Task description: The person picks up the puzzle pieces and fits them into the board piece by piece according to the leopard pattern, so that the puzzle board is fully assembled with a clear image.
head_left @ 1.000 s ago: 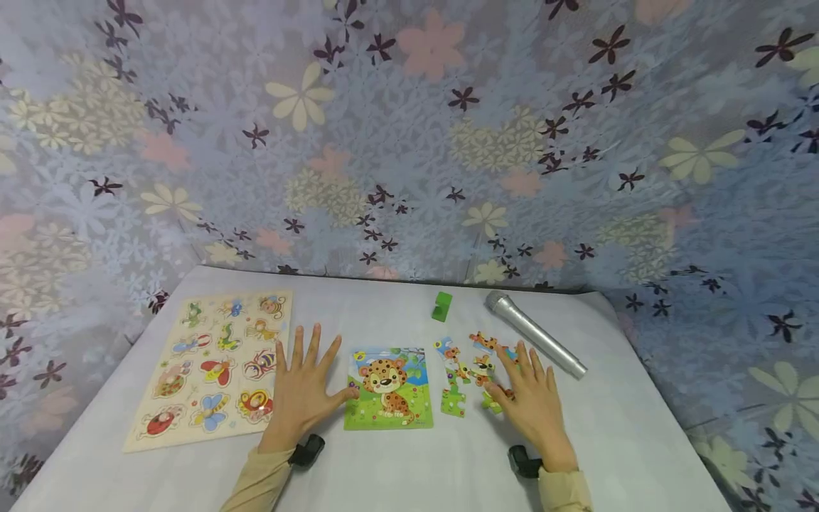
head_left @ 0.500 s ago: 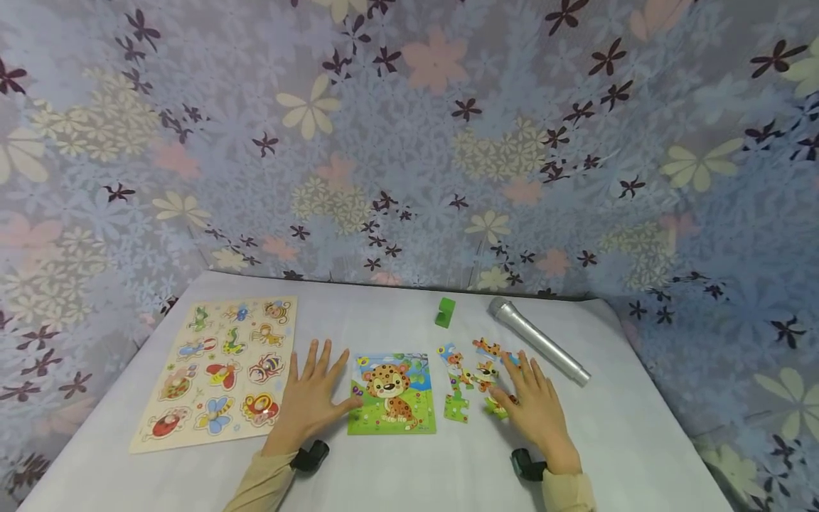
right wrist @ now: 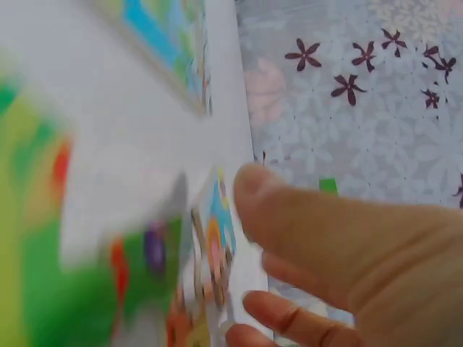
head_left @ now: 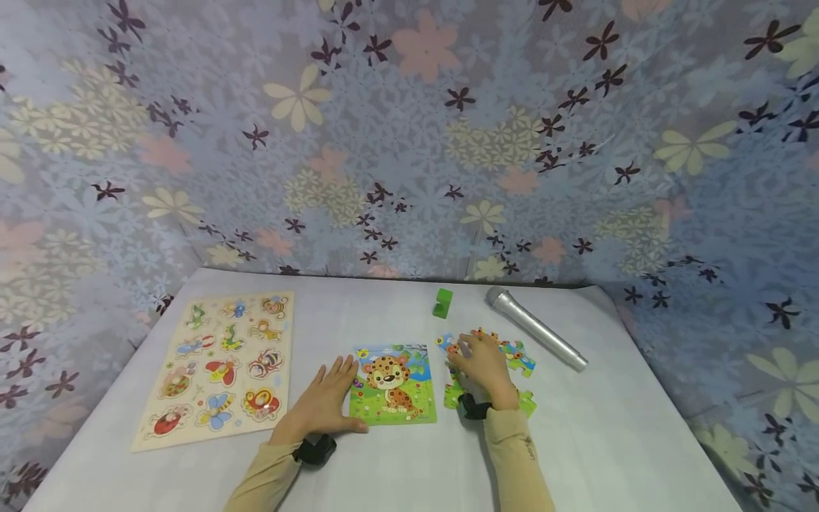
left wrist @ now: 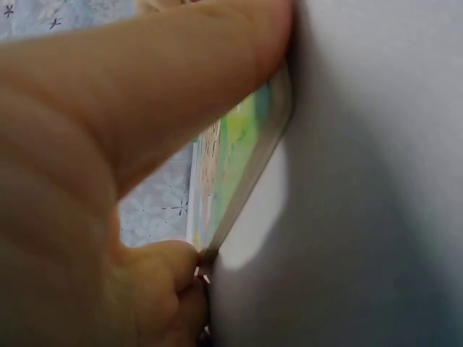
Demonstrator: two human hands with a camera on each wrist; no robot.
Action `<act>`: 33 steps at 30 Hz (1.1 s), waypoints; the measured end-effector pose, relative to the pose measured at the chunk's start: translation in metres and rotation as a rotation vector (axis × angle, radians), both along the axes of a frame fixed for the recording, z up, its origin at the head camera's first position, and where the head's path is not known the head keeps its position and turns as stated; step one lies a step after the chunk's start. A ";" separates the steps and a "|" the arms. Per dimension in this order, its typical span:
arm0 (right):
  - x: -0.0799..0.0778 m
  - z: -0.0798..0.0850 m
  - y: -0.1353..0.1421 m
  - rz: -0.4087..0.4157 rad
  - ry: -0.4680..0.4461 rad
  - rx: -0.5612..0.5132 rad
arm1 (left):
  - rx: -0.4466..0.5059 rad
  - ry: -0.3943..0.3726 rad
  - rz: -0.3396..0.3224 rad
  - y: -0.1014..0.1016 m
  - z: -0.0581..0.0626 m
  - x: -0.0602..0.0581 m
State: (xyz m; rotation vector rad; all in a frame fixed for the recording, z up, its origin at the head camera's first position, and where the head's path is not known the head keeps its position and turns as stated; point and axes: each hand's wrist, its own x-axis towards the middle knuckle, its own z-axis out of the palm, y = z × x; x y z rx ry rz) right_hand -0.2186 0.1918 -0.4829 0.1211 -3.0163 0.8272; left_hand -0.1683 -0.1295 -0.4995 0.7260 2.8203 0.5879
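Note:
In the head view, my left hand (head_left: 323,402) lies at the left edge of the square leopard picture puzzle (head_left: 393,395). Its fingers are straight along that side, and the thumb reaches the near corner. The left wrist view shows the thumb close against the puzzle's edge. My right hand (head_left: 488,363) is over loose jigsaw pieces (head_left: 521,355) to the right of the picture. Its fingers bend loosely downward and cover some pieces. In the right wrist view, the thumb (right wrist: 289,217) and fingers stand apart beside a piece with an animal print (right wrist: 217,238); no piece shows between them.
A large wooden board (head_left: 214,306) with several insect and animal figures lies at the left. Behind the pieces are a small green notched block (head_left: 443,303) and a silver microphone (head_left: 537,328). A flower-patterned cloth (head_left: 409,142) hangs behind the white table (head_left: 397,469).
My right hand has moved left and in over the pieces, its fingers now bent. My left hand has drawn its spread fingers together beside the leopard puzzle, with the thumb lower.

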 end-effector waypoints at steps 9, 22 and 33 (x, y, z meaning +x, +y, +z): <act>-0.008 -0.005 -0.024 -0.089 0.049 0.005 | 0.038 0.009 -0.039 0.005 -0.013 0.000; -0.012 -0.009 -0.030 -0.193 0.042 -0.147 | 0.026 0.048 -0.030 0.003 -0.012 -0.005; -0.020 -0.007 -0.031 -0.199 -0.077 -0.491 | 0.030 0.041 -0.014 0.001 -0.017 -0.005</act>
